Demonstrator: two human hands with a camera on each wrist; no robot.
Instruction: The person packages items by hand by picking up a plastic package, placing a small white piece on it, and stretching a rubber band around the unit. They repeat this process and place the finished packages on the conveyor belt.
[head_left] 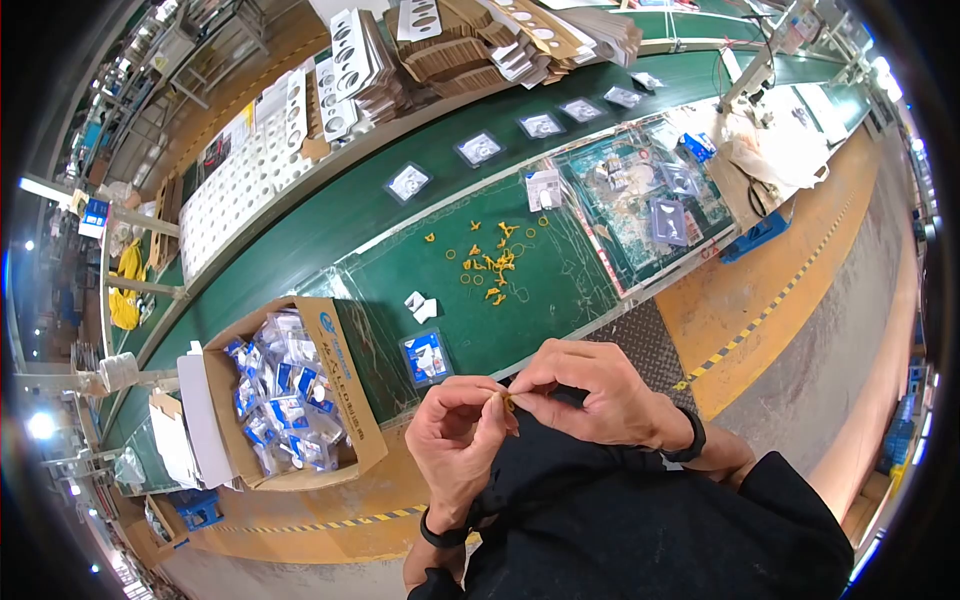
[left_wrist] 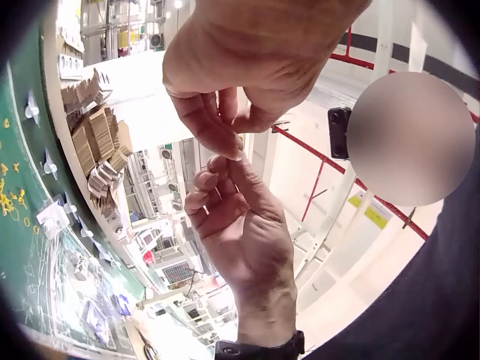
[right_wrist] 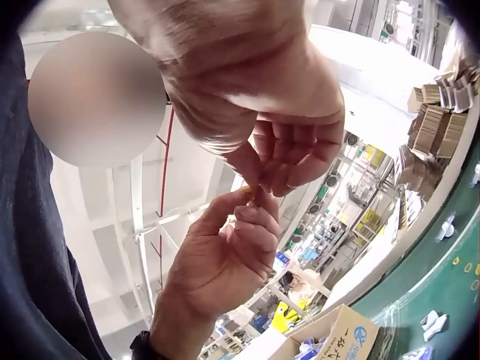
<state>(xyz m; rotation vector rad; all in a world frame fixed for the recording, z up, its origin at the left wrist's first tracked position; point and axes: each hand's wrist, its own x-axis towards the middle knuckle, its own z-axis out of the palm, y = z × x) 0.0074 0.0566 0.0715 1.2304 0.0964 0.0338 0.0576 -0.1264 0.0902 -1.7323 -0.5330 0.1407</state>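
Thumb and forefinger of my left hand [head_left: 455, 440] pinch a small yellow piece [head_left: 509, 403], held in front of the body near the bench edge. My right hand [head_left: 600, 395] meets it from the other side, its fingertips pinching the same piece. The fingers hide most of it, so I cannot tell its exact shape. In the right wrist view a bit of yellow shows between the fingertips of both hands. Beyond the hands, a loose pile of small yellow pieces [head_left: 490, 263] and thin yellow rings [head_left: 468, 279] lies on the green bench top [head_left: 400, 250].
To the left stands an open cardboard box [head_left: 350, 385] full of blue-and-white packets [head_left: 290, 400]. A blue-and-white card pack [head_left: 426, 357] and white pieces [head_left: 422, 306] lie near it. Clear packs [head_left: 480, 149] line the belt behind. Stacked die-cut cardboard [head_left: 450, 50] stands at the back.
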